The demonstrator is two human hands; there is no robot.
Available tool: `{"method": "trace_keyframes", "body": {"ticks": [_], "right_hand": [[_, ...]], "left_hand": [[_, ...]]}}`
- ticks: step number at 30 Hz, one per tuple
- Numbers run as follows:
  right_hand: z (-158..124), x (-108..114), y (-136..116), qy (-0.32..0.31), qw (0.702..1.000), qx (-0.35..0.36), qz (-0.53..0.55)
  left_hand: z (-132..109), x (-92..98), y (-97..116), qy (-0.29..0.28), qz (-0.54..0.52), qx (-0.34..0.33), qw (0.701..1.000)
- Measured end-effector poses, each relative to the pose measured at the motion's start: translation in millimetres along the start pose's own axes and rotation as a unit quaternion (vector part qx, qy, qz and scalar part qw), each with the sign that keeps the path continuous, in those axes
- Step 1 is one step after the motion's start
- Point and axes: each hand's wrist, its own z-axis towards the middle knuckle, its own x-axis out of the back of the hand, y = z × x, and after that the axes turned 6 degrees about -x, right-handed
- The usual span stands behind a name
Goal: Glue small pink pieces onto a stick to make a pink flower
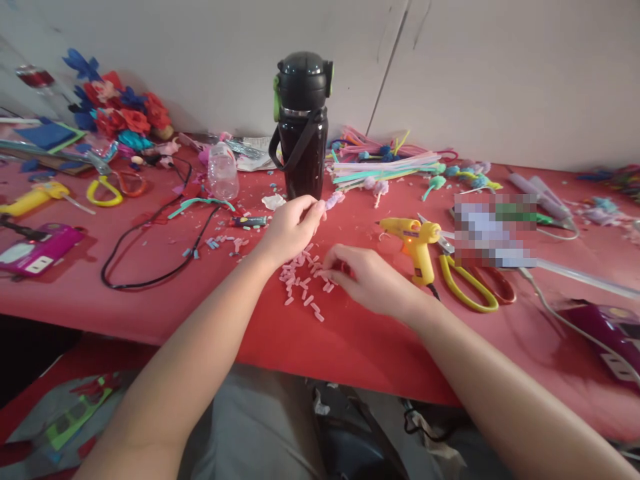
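My left hand (293,227) is closed in a pinch on a small pale pink straw flower (334,199), held just above the red table (350,340) in front of a black water bottle (301,127). My right hand (367,277) rests on the table with its fingers curled down onto a scatter of several short pink straw pieces (303,283); what the fingertips hold is hidden. A yellow glue gun (417,243) stands just right of my right hand.
Yellow-handled scissors (470,287) lie beside the glue gun. Long coloured straws (385,167) lie behind it. A black cable (150,247), a small clear bottle (223,172), paper flowers (120,110), another yellow tool (33,200) and magenta devices (35,250) are at left and far right.
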Motion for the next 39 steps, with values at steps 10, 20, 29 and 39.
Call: {"method": "trace_keyframes", "body": {"ticks": [10,20,29,39], "right_hand": [[8,13,20,0.158,0.978,-0.072,0.118],[10,13,17,0.212,0.965,-0.069,0.137],[10,7,16,0.203,0.96,-0.076,0.18],[11,4,19,0.129,0.939,-0.073,0.31]], "left_hand": [[0,-4.7,10,-0.089,-0.159,0.115,0.977],[-2,-8.3,14,-0.114,-0.171,0.124,0.971],[-5,-11.3,11,-0.146,-0.168,0.103,0.969],[-8,-14.7,13,-0.163,-0.15,0.084,0.972]]}}
